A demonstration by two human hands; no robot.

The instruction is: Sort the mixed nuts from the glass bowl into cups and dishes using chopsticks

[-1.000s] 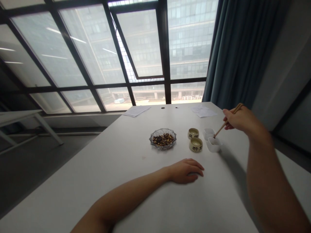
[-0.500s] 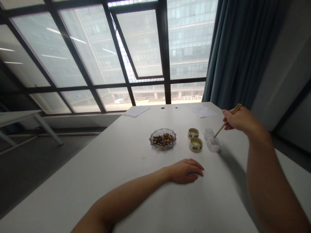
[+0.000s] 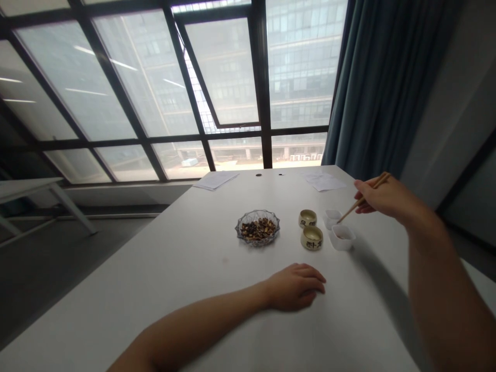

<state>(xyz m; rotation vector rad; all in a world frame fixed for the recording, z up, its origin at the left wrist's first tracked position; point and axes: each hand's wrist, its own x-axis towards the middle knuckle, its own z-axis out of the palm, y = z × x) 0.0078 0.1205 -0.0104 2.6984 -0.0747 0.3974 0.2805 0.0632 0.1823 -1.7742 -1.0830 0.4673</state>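
Observation:
My right hand is closed around a pair of wooden chopsticks, slanting down to the left. Their tips are over the spot where a near white plastic cup and a far one meet. Something small and brownish lies in the near cup; anything between the tips is too small to make out. Flat on the table rests my left hand, fingers stretched out, holding nothing. Beyond it stand two olive-green ceramic cups with dark characters, a front one and a back one.
A scalloped glass bowl holds a mix of brown, black and yellowish dried pieces. Papers lie at the far left and far right of the white table. Windows and a blue curtain stand behind.
The chopstick tips have shifted from the near plastic cup slightly back and left toward the far one. My left hand stays on the table; the whole view has tilted up a little.

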